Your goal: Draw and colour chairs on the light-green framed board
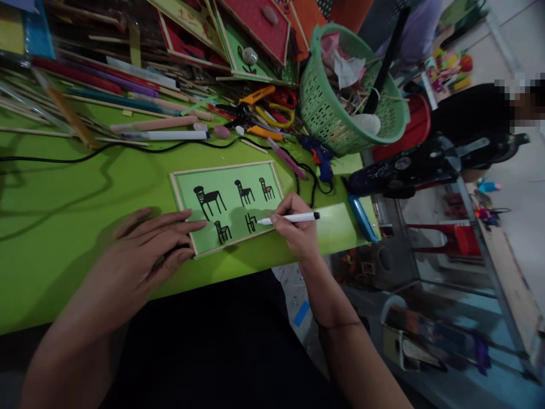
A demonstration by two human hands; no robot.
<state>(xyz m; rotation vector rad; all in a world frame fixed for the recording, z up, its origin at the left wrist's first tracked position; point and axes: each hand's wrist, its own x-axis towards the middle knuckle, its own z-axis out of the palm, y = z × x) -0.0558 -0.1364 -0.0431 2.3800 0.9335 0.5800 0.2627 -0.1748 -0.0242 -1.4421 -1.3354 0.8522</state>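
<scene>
Left hand: fingers extended, slightly spread, resting on panel's left end; covers part of that edge.
Right hand: pinching white marker; grip hides part of barrel.
Panel: green framed panel on green table, between the hands; right-hand corner behind the fingers.
Axis: panel's long side runs left-right, right end slightly farther. Marker roughly parallel, tip left, black end right.
Tip: at lower-right chair drawing; contact can't be told.
Cable: black cable just beyond panel.
Right side: pink pen, glue gun crowd far-right corner.
Behind: scissors, green basket with scraps.
Far: stacked panels cut off at top; upper-right patch pixelated.
</scene>
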